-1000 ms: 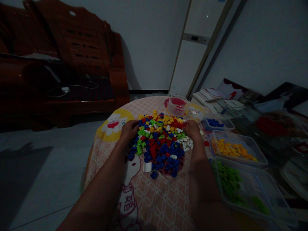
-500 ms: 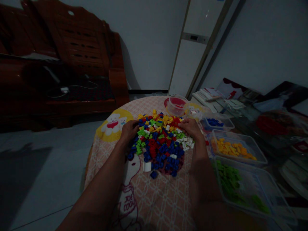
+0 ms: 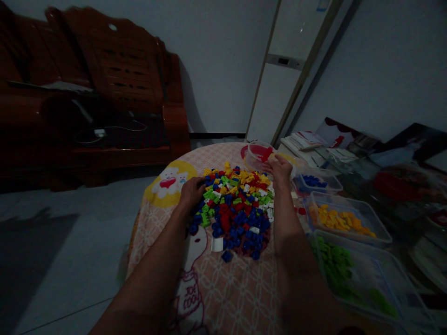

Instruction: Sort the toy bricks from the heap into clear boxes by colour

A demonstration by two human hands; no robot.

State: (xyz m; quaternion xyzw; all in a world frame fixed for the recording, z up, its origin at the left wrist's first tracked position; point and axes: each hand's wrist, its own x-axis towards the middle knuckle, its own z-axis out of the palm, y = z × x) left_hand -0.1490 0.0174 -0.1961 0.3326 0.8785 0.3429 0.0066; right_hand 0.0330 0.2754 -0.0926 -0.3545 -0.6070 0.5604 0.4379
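A heap of mixed toy building bricks [image 3: 240, 216] in blue, red, green, yellow and white lies on the round table. My left hand [image 3: 192, 191] rests at the heap's left edge with its fingers curled in against the bricks; anything between the fingertips is hidden. Reaching past the heap's far right side, my right hand [image 3: 280, 168] is at the rim of a round clear tub [image 3: 254, 160]. Its fingers are pinched on a red brick [image 3: 267, 154], held over the tub's right side.
Along the right stand clear boxes: one with blue bricks [image 3: 314, 181], one with yellow bricks [image 3: 344, 220], one with green bricks [image 3: 333, 265]. Papers [image 3: 303, 140] lie behind them on a glass-topped surface. A wooden bench [image 3: 118, 83] stands at the far left.
My right hand has lifted from the heap's right side and moved away from me to the round tub, carrying a red brick. My left hand stays at the heap's left edge.
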